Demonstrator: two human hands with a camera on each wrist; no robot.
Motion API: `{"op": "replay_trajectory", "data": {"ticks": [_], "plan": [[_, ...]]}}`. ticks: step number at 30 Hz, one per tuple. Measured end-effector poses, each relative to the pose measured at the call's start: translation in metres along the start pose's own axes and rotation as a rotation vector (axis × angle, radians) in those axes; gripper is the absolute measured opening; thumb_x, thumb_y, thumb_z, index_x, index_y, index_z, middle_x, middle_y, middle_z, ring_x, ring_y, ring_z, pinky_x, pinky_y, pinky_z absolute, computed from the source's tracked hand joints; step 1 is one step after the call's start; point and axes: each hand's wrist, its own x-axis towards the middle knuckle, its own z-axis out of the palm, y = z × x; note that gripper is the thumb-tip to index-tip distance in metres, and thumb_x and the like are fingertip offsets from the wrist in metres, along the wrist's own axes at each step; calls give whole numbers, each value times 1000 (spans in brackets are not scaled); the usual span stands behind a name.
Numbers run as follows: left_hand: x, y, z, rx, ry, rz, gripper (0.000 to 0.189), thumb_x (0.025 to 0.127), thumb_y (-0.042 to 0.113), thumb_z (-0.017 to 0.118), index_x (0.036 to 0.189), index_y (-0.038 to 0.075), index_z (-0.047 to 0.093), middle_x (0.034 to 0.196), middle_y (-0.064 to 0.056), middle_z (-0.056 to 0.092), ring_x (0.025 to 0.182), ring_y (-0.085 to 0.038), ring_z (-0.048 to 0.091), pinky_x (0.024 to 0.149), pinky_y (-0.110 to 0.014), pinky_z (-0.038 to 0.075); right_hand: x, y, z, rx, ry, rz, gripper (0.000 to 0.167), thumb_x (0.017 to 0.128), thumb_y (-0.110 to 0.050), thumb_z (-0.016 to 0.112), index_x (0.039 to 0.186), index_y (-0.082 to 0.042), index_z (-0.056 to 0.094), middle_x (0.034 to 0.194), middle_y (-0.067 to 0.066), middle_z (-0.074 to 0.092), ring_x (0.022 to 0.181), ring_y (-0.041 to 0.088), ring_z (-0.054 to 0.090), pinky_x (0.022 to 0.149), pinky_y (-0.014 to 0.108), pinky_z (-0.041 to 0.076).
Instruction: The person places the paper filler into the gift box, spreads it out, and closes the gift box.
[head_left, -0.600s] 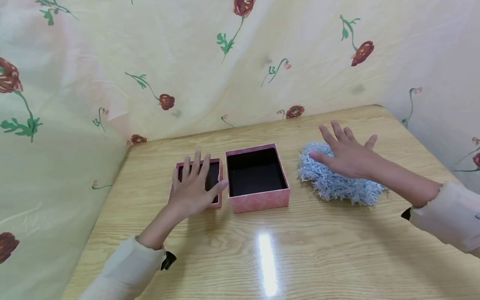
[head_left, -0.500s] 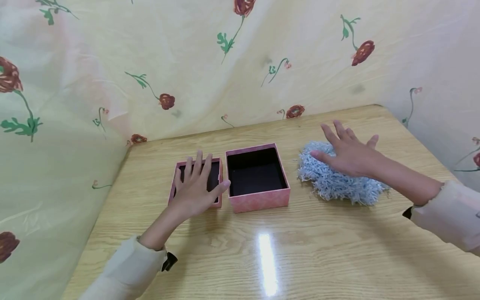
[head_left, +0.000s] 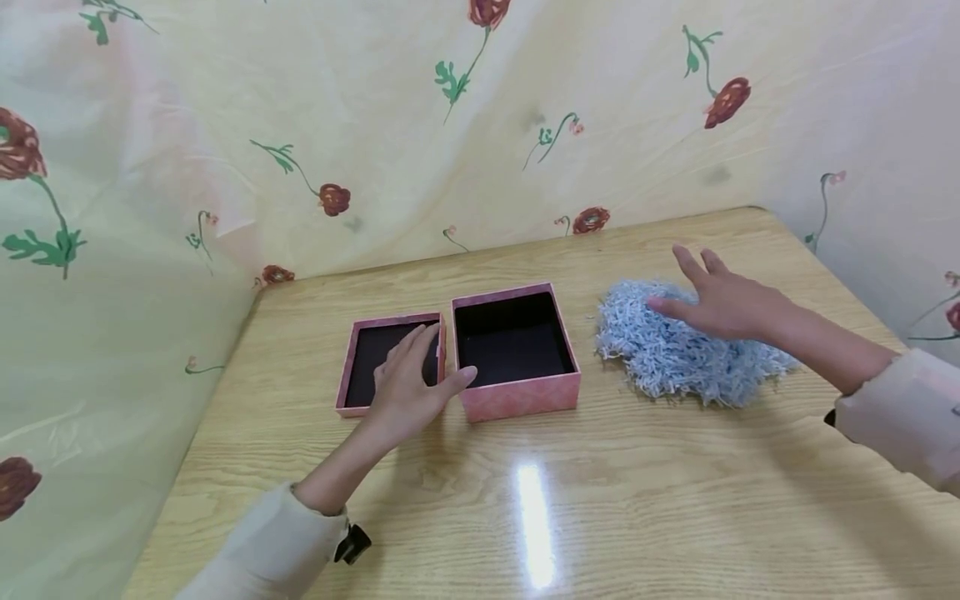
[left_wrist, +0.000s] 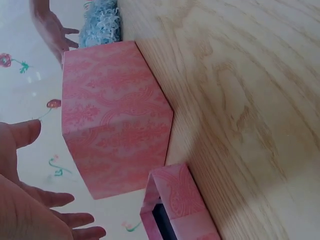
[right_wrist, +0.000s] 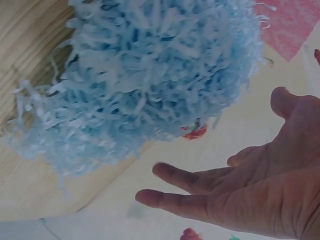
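Observation:
Fingers extended and thumb spread, my left hand (head_left: 411, 385) hovers above the gap between a shallow pink box lid (head_left: 362, 367) and a deeper pink box (head_left: 521, 402). Both have black interiors, and the box has a damask-like pattern on its walls in the left wrist view. Over to the right, a heap of pale blue shredded paper (head_left: 667, 350) lies on the table. Above its far right part hovers my right hand (head_left: 731, 307), fingers loosely spread and holding nothing. In the right wrist view the right fingers are apart from the shreds (right_wrist: 150, 85).
The wooden table (head_left: 637, 483) carries the box, lid and paper. A floral-patterned curtain (head_left: 390, 125) hangs along its back and left side, close behind the things. A bright light reflection (head_left: 535, 525) lies on the front of the tabletop.
My left hand has shifted right, from over the lid toward the box, uncovering more of the lid. My right hand has moved slightly right over the paper. The box and lid stay put.

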Motion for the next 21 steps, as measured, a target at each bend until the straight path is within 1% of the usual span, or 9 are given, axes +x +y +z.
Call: {"op": "replay_trajectory", "data": {"ticks": [1, 4, 7, 10, 14, 16, 21], "plan": [[0, 0, 0, -16, 6, -3, 84, 85, 56, 65, 151, 19, 30, 156, -6, 25, 142, -29, 20, 108, -57, 12, 0, 2, 0, 9, -4, -3, 99, 94, -65, 38, 150, -4, -17, 147, 44, -6, 122, 66, 26, 77, 69, 39], [-1, 1, 1, -56, 20, -10, 81, 84, 53, 67, 150, 20, 33, 154, -5, 29, 140, -28, 24, 109, -56, 13, 0, 7, 0, 29, -12, -7, 99, 95, -64, 40, 150, -5, -17, 146, 46, -3, 122, 67, 25, 80, 72, 36], [-1, 2, 1, -103, 24, -24, 81, 83, 51, 70, 149, 22, 34, 153, -4, 30, 139, -28, 25, 109, -58, 16, 1, 9, 1, 47, -15, -12, 99, 94, -62, 42, 151, -6, -16, 145, 47, -1, 122, 68, 24, 84, 74, 33], [-1, 3, 3, -154, 15, -29, 82, 82, 49, 72, 149, 22, 34, 152, -3, 30, 139, -28, 27, 109, -58, 23, 1, 11, 2, 58, -18, -19, 99, 94, -61, 45, 151, -7, -15, 145, 47, 1, 122, 69, 23, 86, 75, 30], [1, 4, 7, -208, 8, -20, 80, 82, 45, 75, 148, 19, 37, 149, -5, 33, 137, -27, 32, 107, -54, 32, 3, 13, 4, 55, -6, -51, 100, 93, -55, 52, 152, -6, -12, 144, 47, 5, 122, 70, 20, 88, 77, 27], [1, 4, 8, -227, 8, -17, 79, 81, 42, 76, 147, 18, 39, 148, -5, 34, 137, -27, 34, 108, -52, 32, 3, 14, 5, 58, 2, -72, 100, 93, -52, 56, 153, -6, -10, 143, 47, 7, 122, 71, 18, 89, 77, 25], [2, 5, 12, -264, 4, -21, 75, 82, 38, 77, 145, 21, 42, 146, -6, 37, 136, -29, 35, 107, -51, 33, 4, 17, 10, 103, 0, -102, 101, 90, -47, 63, 154, -8, -6, 144, 45, 9, 125, 69, 14, 90, 78, 24]]}}
